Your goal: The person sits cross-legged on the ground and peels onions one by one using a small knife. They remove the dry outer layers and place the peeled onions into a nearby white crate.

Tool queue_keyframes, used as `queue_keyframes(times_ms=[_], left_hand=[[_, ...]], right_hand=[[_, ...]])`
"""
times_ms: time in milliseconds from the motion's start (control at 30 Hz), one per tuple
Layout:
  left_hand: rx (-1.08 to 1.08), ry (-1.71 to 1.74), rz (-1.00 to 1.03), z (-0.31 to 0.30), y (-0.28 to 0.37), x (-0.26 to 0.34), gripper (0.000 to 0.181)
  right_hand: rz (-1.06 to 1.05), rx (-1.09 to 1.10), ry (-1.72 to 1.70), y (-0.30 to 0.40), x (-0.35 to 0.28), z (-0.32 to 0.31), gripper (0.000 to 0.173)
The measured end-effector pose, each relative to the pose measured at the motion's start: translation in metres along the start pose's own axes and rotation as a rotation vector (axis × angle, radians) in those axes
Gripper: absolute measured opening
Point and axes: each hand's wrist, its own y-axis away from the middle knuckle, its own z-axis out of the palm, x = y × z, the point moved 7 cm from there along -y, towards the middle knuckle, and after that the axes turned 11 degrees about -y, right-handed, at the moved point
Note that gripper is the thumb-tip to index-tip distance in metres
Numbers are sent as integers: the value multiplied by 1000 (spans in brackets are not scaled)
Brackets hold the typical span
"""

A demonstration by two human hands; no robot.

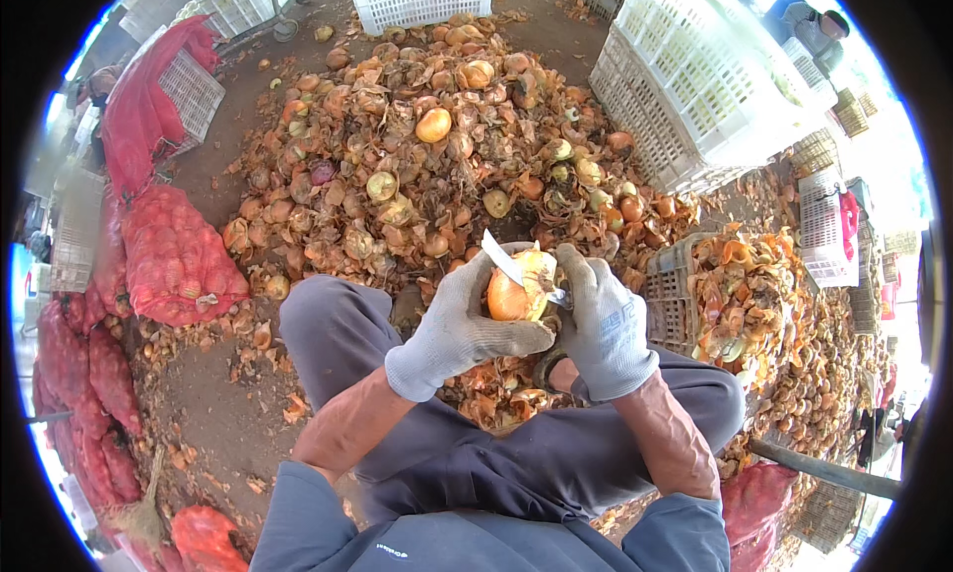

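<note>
In a grey work glove, my left hand (467, 326) is wrapped around a yellow onion (514, 293) with torn, papery skin. My right hand (607, 320), gloved as well, grips a knife whose pale blade (503, 258) lies across the onion's upper side. Its handle is mostly hidden by the fingers. Both hands are above my bent legs, close together. Just beyond them spreads a heap of onions and loose skins (417, 148), where one bare yellow onion (433, 125) lies on top. More peelings (491, 397) lie on the ground between my legs.
A crate full of onion skins (674, 293) stands by my right knee. Stacked white plastic crates (670, 88) rise at the far right, another white crate (421, 3) beyond the heap. Red mesh sacks of onions (179, 256) line the left. A person (815, 32) is at upper right.
</note>
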Motion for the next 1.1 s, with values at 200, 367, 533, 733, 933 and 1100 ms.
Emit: queue_keyframes(times_ms=[200,367,533,733,933,1100], left_hand=[[88,338,99,-50,-3,5,64],[71,449,231,-39,-13,0,63],[15,225,159,-2,-7,-9,91],[61,-28,107,-4,-8,-1,88],[94,169,-39,-7,-12,-20,70],[19,155,49,-5,-11,-9,55]], right_hand=[[297,-72,-75,30,60,3,41],[613,-196,-1082,32,51,34,39],[787,-196,-1362,11,23,20,42],[742,16,-1325,4,20,-6,36],[478,193,-1133,8,22,-12,29],[780,42,-1306,8,26,-16,29]])
